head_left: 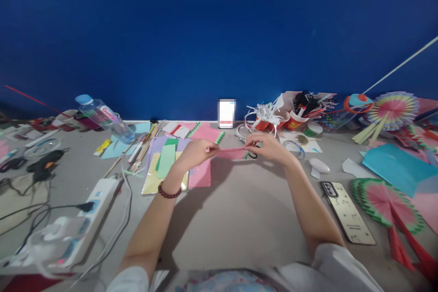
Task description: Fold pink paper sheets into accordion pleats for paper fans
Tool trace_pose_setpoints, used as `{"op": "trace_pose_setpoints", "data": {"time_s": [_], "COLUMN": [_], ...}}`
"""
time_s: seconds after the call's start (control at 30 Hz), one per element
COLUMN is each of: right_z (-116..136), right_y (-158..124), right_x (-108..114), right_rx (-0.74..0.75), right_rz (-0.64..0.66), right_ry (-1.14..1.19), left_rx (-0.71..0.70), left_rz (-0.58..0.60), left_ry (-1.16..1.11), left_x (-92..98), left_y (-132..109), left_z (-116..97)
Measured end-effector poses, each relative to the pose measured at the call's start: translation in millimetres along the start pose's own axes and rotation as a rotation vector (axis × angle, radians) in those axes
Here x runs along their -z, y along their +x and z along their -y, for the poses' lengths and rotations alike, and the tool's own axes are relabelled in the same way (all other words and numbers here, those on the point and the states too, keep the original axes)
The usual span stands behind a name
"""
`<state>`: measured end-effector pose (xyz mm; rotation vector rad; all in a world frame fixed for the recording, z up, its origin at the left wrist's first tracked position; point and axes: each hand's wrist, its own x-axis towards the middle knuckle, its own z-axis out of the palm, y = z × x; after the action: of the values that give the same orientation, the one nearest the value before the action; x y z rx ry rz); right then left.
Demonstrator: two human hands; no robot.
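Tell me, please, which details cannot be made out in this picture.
All in the head view:
- Ends of the pink paper: partly hidden by the left hand and right hand.
- White rectangle: pixelated, details lost.
- Phone: back faces up, hiding its screen.
- Patterned cloth: cut off by the bottom edge.

A plain deep-blue wall (205, 36) stands behind the grey table (253, 219).

Light moderate, source out of view. Wall (219, 32) dims toward top. Soft broad shadow (181, 223) on table (253, 219), right of left arm (153, 223). Power strip (96, 203) shaded along right side, lower end smeared. Pink paper (232, 153) soft-edged. Wide-lens stretch at edges. White patch (226, 113) by wall pixelated.
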<state>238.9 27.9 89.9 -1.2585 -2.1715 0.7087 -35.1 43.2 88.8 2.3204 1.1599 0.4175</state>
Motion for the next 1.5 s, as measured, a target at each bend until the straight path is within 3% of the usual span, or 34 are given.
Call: {"op": "trace_pose_setpoints", "data": {"time_s": [0.13, 0.2, 0.23, 0.33, 0.43, 0.73, 1.1, 1.5], "right_z": [3, -3, -8, -23, -34, -31, 13, 16], "right_y": [-2, -7, -12, -32, -56, -96, -114, -108], "right_x": [-15, -28, -36, -63, -85, -105, -129, -136], "right_rx": [0.165, 0.218, 0.254, 0.356, 0.365, 0.166, -0.123, -0.099], "right_rz": [-0.244, -0.291, -0.284, -0.265, -0.18, -0.164, -0.129, -0.082], "right_ry": [-0.301, -0.501, -0.579, -0.726, -0.787, -0.837, -0.869, -0.846], "left_rx": [-0.112, -0.137, -0.163, -0.32, -0.325, -0.194, 0.048, -0.031], "left_rz": [-0.417, -0.481, -0.48, -0.297, -0.148, -0.028, -0.139, -0.12], "left_ry": [0.321, 0.461, 0.516, 0.606, 0.666, 0.712, 0.682, 0.64], "left_x": [-17.4, -36.0, -46.7, -77.4, -97.9, -111.1, -145.3, -140.6], "left_y": [-8, -16, -21, -36, -46, -64, -84, -82], "left_z": [-4, 0, 3, 12, 16, -1, -36, -38]}}
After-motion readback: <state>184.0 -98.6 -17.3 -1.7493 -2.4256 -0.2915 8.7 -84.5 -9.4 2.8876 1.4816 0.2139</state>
